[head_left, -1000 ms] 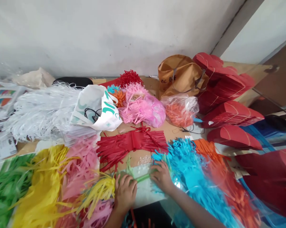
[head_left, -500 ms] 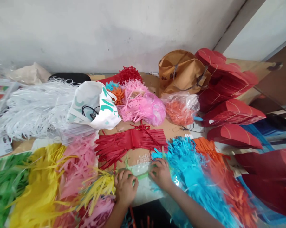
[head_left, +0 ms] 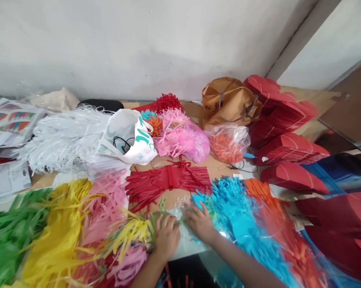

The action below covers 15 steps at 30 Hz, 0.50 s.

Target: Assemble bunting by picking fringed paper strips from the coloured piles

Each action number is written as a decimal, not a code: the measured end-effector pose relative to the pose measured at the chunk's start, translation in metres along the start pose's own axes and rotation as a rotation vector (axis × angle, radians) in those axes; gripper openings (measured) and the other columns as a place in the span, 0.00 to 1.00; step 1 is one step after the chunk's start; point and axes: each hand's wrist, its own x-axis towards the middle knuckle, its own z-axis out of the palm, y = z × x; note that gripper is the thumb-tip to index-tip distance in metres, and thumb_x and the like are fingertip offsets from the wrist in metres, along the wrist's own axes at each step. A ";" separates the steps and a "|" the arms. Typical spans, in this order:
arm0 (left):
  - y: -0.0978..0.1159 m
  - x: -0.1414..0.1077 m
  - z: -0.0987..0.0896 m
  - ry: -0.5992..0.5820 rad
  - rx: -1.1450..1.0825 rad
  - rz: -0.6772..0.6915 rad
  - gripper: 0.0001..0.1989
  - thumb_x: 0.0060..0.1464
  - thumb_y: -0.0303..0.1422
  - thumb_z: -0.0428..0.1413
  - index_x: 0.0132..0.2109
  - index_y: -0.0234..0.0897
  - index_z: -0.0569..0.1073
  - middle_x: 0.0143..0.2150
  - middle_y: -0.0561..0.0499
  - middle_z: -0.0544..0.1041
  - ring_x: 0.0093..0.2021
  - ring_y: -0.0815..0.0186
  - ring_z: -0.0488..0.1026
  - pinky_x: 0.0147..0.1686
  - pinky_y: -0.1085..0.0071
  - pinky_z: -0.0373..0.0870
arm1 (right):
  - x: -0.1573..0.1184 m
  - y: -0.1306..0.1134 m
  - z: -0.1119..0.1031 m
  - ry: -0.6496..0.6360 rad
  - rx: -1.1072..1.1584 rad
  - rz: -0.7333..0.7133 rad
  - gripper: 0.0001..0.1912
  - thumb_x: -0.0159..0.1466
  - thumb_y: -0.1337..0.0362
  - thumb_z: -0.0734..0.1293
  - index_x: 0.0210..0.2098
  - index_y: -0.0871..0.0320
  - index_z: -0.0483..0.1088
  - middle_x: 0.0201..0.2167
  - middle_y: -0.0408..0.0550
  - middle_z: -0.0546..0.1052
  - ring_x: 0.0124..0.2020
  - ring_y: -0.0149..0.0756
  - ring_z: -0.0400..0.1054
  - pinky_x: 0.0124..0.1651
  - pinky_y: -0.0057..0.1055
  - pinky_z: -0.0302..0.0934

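Observation:
My left hand (head_left: 167, 237) lies low over the near table edge, palm down, fingers stretched forward. A little to its right, my right hand (head_left: 202, 225) is also palm down with its fingers spread. Faint green fringe (head_left: 161, 205) shows beyond my left fingertips; any green paper under the fingers is blurred and mostly hidden. Just past the hands lies a red fringed paper bundle (head_left: 170, 177), banded across its middle. Yellow fringed paper (head_left: 134, 233) touches the area left of my left hand. Blue fringed paper (head_left: 240, 212) lies beside my right hand.
Green (head_left: 15, 228), yellow and pink (head_left: 104, 204) fringe piles line the left. A white bag (head_left: 128, 136), a pink tassel bundle (head_left: 195, 140) and a brown bag (head_left: 230, 102) stand behind. Orange fringe (head_left: 282, 228) and stacked red shapes (head_left: 291, 150) occupy the right.
The green strip that stretched between my hands is no longer clearly visible. My fingers have straightened and flattened. The view has shifted slightly left and up.

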 end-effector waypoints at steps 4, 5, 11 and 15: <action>0.000 0.003 0.003 0.050 0.005 -0.003 0.08 0.56 0.27 0.56 0.34 0.45 0.78 0.40 0.53 0.80 0.49 0.59 0.72 0.60 0.53 0.53 | 0.006 -0.009 0.002 -0.010 -0.021 0.049 0.08 0.68 0.66 0.64 0.34 0.52 0.74 0.49 0.44 0.77 0.57 0.43 0.61 0.69 0.57 0.26; 0.000 0.003 0.003 0.063 0.003 -0.002 0.09 0.56 0.26 0.56 0.33 0.45 0.78 0.39 0.54 0.80 0.48 0.60 0.72 0.60 0.54 0.53 | 0.007 -0.012 0.003 0.005 -0.038 0.057 0.07 0.68 0.66 0.65 0.35 0.53 0.74 0.50 0.44 0.76 0.58 0.44 0.60 0.69 0.59 0.24; -0.005 -0.004 0.007 0.090 -0.018 0.006 0.13 0.54 0.21 0.57 0.34 0.48 0.79 0.34 0.58 0.81 0.44 0.62 0.73 0.56 0.58 0.54 | -0.003 -0.023 0.014 0.159 -0.068 0.033 0.08 0.68 0.66 0.64 0.34 0.54 0.74 0.42 0.41 0.78 0.55 0.41 0.61 0.69 0.56 0.22; -0.013 -0.014 0.002 0.056 -0.038 0.020 0.17 0.53 0.20 0.58 0.40 0.51 0.79 0.36 0.59 0.82 0.42 0.61 0.73 0.53 0.58 0.54 | -0.014 -0.008 0.014 0.157 -0.029 0.077 0.08 0.67 0.67 0.65 0.34 0.52 0.74 0.37 0.41 0.78 0.52 0.40 0.63 0.68 0.52 0.27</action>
